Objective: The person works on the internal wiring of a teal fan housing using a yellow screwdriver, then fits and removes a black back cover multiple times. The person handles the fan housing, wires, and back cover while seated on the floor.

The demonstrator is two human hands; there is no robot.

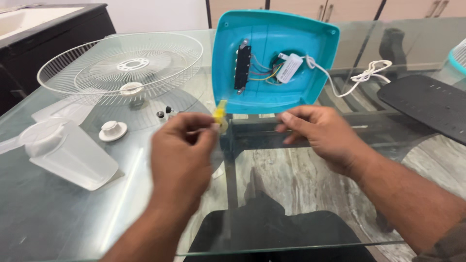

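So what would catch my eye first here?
Probably the turquoise fan base lying open at the far side of the glass table, its wires exposed. To its left rests a white wire grille. Nearer, the left hand pinches a small yellow tool, beside the right hand.

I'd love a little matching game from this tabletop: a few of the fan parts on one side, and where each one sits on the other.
Things:
1. turquoise base shell
2. wire fan guard
3. small yellow piece
4. white round knob

Places:
A. pinched in the left hand
B. flat on the glass table, in front of the guard
C. propped up behind both hands, wiring facing the camera
D. lying at the far left of the table

Pairs: 1-C, 2-D, 3-A, 4-B
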